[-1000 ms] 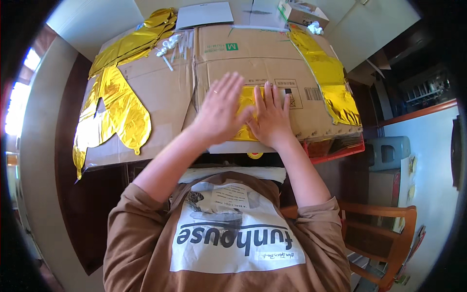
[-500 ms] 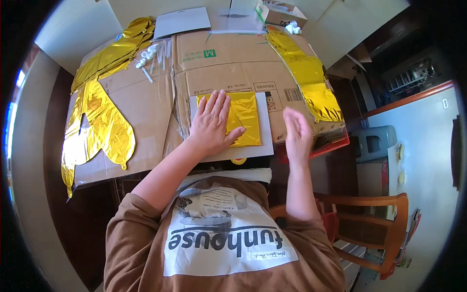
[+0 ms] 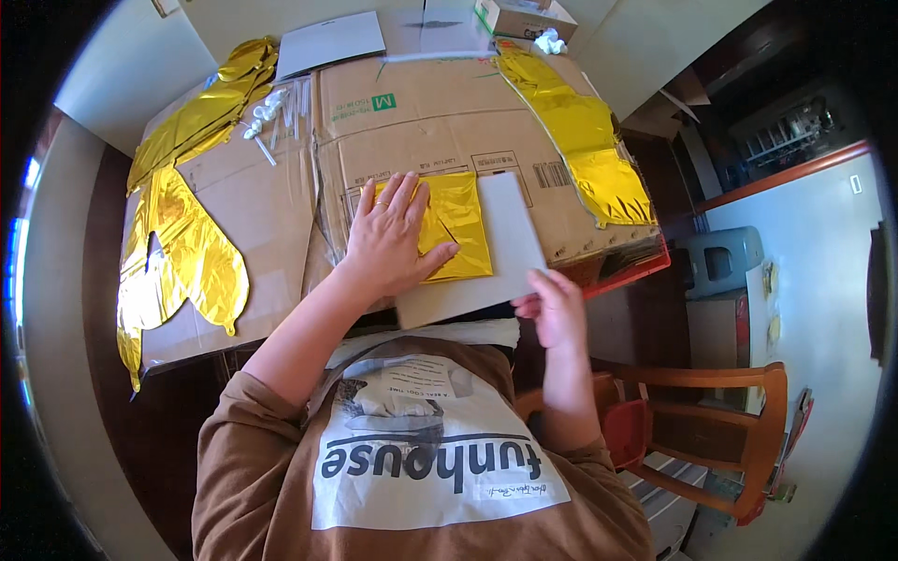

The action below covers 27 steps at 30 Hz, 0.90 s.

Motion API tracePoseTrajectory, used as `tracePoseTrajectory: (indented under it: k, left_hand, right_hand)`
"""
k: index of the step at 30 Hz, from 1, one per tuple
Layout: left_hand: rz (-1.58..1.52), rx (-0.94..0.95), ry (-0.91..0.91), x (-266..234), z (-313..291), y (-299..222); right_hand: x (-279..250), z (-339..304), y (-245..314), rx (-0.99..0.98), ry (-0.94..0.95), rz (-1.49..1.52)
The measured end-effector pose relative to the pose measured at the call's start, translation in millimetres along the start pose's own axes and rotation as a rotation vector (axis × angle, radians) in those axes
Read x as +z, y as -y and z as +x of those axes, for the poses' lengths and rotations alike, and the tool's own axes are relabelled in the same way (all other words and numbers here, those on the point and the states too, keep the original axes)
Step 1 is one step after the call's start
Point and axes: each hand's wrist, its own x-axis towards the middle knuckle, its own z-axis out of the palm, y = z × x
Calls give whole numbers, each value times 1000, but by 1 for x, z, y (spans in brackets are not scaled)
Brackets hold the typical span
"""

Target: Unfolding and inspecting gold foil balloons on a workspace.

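My left hand (image 3: 393,241) lies flat, fingers stretched out, on a folded square of gold foil balloon (image 3: 468,210). Beneath the foil's right side a thin light-grey board (image 3: 513,229) shows, turned at a slant, its near corner reaching past the table's front edge. My right hand (image 3: 558,307) pinches that board by its right edge near the corner. How much of the board remains under the foil is hidden by the foil and my left hand.
Flattened cardboard (image 3: 412,136) covers the table. Unfolded gold foil balloons (image 3: 206,262) lie at left, another foil strip (image 3: 589,154) at right. White clumps (image 3: 266,112) and clear straws (image 3: 301,101) sit far left. Behind stand a white sheet (image 3: 329,43) and an open box (image 3: 552,26). A wooden chair (image 3: 697,376) is right.
My right hand has come down from the air and taken hold of the board. The board has swung and slid towards the right and nearer me, while my left hand stays on the foil.
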Motion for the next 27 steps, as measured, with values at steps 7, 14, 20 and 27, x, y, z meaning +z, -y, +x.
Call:
tracePoseTrajectory:
  k: [7, 14, 20, 27]
  left_hand:
    - [-75, 11, -20, -1, 1, 0]
    - [-105, 5, -55, 12, -1, 2]
    - [-108, -20, -79, 13, 0, -2]
    - [-68, -26, -72, 11, -6, -2]
  right_hand:
    - [-115, 2, 65, -304, -314, -335]
    - [-26, 71, 111, -463, -194, -457]
    - [45, 122, 91, -554, 107, -1308]
    - [55, 70, 114, -101, 705, -1459]
